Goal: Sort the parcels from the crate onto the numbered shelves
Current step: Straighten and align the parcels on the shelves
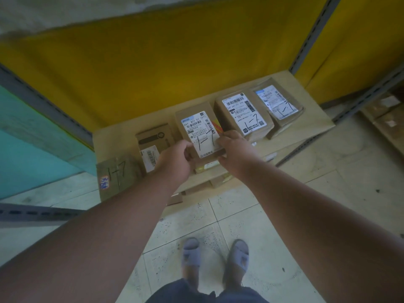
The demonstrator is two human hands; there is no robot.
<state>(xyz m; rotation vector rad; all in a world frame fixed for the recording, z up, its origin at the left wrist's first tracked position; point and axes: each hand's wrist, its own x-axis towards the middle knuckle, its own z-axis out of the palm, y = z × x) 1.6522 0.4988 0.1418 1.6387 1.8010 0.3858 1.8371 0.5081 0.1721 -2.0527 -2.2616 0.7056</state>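
A yellow back panel (175, 62) is seen across the upper half of the frame, and a teal panel (28, 136) is seen at the left edge. Pale floor tiles (273, 226), speckled with dark spots, are spread over the lower part. At bottom centre, two grey slippers (215, 254) are planted side by side on the tiles, and dark shorts (205, 294) are glimpsed just below them.

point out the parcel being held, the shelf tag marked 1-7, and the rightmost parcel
held parcel (200, 127), head view, on its white label
cardboard 1-7 shelf tag (117, 178), head view, on its handwritten face
rightmost parcel (277, 100), head view, on its label
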